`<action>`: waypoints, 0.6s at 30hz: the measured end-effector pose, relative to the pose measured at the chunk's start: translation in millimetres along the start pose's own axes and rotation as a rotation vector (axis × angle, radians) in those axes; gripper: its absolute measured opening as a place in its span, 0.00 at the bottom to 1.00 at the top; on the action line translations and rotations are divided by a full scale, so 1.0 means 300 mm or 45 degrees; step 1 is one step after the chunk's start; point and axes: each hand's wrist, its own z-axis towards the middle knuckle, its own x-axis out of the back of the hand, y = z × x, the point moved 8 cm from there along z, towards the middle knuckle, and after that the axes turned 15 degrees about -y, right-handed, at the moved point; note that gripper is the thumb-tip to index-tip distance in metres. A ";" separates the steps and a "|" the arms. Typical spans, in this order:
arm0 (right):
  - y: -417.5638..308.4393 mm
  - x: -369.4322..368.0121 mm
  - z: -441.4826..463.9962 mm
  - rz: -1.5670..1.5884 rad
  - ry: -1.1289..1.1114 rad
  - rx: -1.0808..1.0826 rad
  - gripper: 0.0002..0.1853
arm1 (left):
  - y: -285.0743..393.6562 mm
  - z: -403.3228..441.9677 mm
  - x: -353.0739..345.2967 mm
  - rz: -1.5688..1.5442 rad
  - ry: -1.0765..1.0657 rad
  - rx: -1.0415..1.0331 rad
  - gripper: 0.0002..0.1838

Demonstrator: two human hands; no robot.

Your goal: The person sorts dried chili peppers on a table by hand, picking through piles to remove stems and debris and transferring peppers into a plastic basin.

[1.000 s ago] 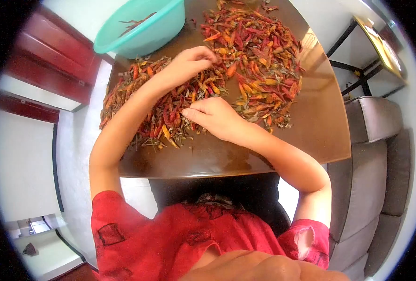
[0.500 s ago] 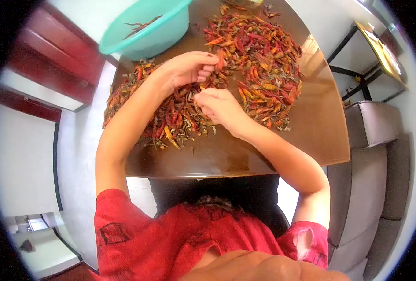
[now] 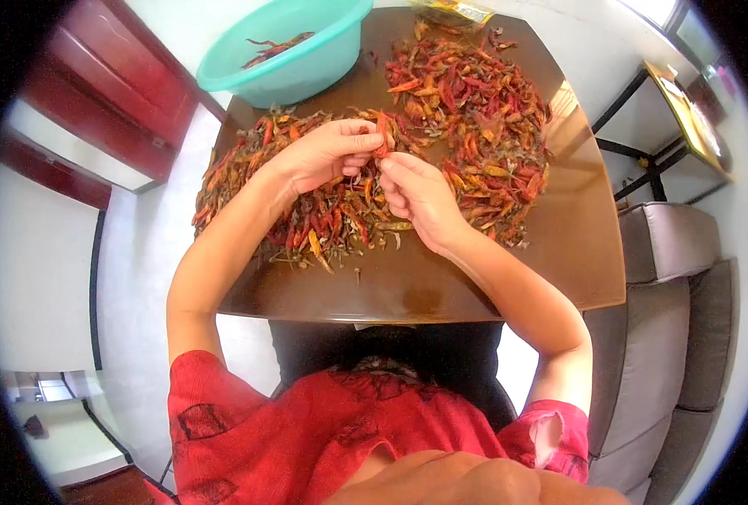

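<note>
Left hand [image 3: 327,156] pinches a dried red chili [image 3: 382,129] over the left heap [image 3: 241,177] | right hand [image 3: 423,200], grip closed on its lower end | right heap [image 3: 483,109] alongside on the tabletop [image 3: 576,265], few pods [image 3: 279,49] in teal basin [image 3: 311,77] | work appears unfinished; completed share cannot be told

From here I see a glossy brown surface [image 3: 576,261] catching pale light at its right edge, with a grey cushioned sofa [image 3: 656,353] beyond. I make out dark red cabinets [image 3: 109,76] leftward, a pale floor [image 3: 142,286], white walls [image 3: 580,38] and a black-framed shelf [image 3: 681,114] at upper right.
</note>
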 end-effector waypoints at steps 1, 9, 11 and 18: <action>0.003 0.005 0.001 -0.003 0.002 0.002 0.08 | -0.005 0.006 0.003 -0.012 0.013 -0.014 0.11; 0.034 0.040 0.010 0.445 -0.037 -0.116 0.07 | 0.093 0.058 -0.023 0.684 0.133 -0.240 0.07; 0.044 0.058 0.007 0.650 0.011 -0.246 0.10 | 0.166 0.065 -0.095 1.270 0.189 -0.471 0.06; -0.084 0.083 0.011 0.583 -0.086 -0.155 0.10 | 0.234 0.115 -0.107 1.042 0.288 -0.565 0.05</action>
